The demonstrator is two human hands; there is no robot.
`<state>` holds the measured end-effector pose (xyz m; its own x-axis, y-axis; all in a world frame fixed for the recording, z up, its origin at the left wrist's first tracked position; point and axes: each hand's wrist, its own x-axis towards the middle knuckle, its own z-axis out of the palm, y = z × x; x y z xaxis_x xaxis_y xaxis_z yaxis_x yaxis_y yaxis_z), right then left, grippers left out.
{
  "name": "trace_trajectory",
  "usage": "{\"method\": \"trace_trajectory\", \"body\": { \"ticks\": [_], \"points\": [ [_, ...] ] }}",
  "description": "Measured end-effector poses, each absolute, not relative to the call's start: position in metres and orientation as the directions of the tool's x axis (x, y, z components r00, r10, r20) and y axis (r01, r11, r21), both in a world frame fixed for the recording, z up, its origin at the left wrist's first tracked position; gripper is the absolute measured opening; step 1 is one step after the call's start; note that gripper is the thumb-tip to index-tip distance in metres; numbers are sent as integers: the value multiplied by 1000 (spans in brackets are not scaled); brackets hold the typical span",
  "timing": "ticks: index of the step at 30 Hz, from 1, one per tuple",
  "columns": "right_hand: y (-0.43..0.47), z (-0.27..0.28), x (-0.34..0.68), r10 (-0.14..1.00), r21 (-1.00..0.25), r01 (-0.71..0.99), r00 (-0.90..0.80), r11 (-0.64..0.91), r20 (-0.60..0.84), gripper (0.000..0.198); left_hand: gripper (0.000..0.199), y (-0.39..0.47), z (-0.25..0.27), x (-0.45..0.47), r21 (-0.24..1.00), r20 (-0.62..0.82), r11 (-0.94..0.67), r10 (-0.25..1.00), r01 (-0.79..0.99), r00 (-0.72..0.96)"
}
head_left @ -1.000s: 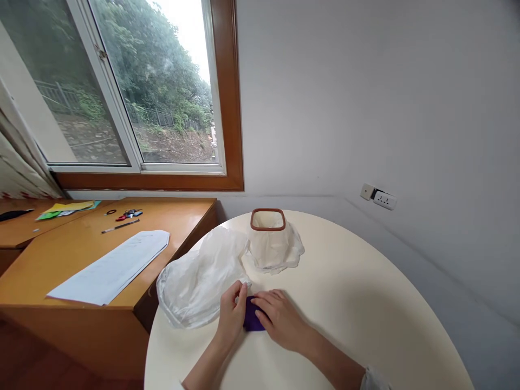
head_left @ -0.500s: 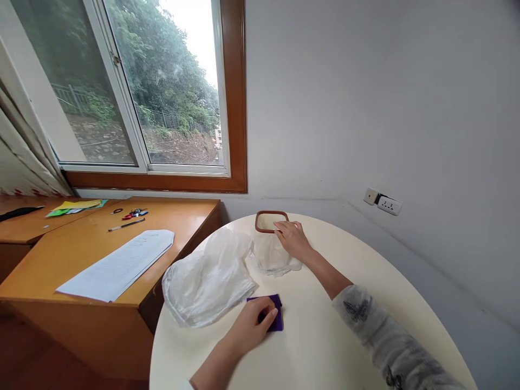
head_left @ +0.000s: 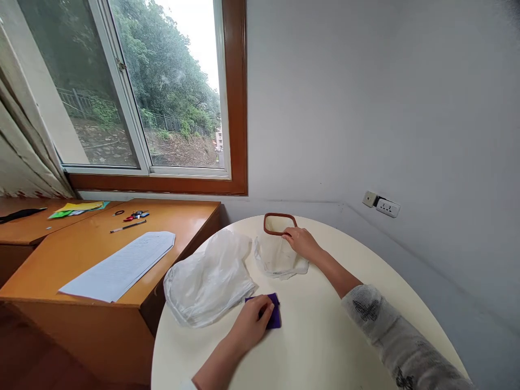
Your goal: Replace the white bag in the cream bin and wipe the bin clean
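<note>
At the near right corner of the brown-rimmed bin (head_left: 273,232), the right grip (head_left: 303,242) was closed on the rim, its fingers drawn in narrow. From where I stood the bin looked light, its rim stiff enough to lift by and its wall probably thin; a hold at one corner might let it tip, so I judged two opposite sides of the rim the surer place. Around the bin's lower part a translucent film (head_left: 280,266) lay slumped, soft and crinkled, hiding the base.

Nearer the person than the bin, the left grip (head_left: 251,326) rested curled over a flat purple piece (head_left: 275,318); I could not tell whether it pinched the piece or only pressed it. That piece seemed soft, perhaps cloth, easiest taken by its free right edge. Left of the bin a white plastic bag (head_left: 211,281) spread loosely, flimsy and likely slippery.

Beneath the bin was a round counter (head_left: 320,336), pale and smooth. Further left of the bin, a wooden counter (head_left: 193,221) carried long papers (head_left: 122,265) and a pen (head_left: 128,226). Behind and left of the bin was a window (head_left: 174,97); right of the bin, a socket (head_left: 388,207) sat on the grey wall (head_left: 325,108).
</note>
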<state>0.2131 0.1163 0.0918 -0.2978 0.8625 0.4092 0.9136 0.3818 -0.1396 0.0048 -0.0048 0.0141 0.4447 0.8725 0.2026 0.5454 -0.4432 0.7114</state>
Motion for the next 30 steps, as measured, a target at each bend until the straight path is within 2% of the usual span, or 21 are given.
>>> {"method": "trace_trajectory", "body": {
  "ticks": [11, 21, 26, 30],
  "points": [
    [82, 93, 243, 875, -186, 915, -260, 358, 408, 24, 24, -7, 7, 11, 706, 197, -378, 917, 599, 347],
    [25, 93, 265, 863, -273, 869, -277, 413, 423, 23, 18, -12, 10, 17, 636, 172, -351, 933, 687, 318],
    [-9, 96, 268, 862, -348, 824, -291, 446, 415, 20, 26, -10, 6, 17, 617, 162, -340, 937, 709, 309],
    [-33, 100, 267, 863, -353, 814, -318, 461, 394, 19, 47, -11, 2, 17, 649, 177, -325, 944, 688, 280]
  ]
}}
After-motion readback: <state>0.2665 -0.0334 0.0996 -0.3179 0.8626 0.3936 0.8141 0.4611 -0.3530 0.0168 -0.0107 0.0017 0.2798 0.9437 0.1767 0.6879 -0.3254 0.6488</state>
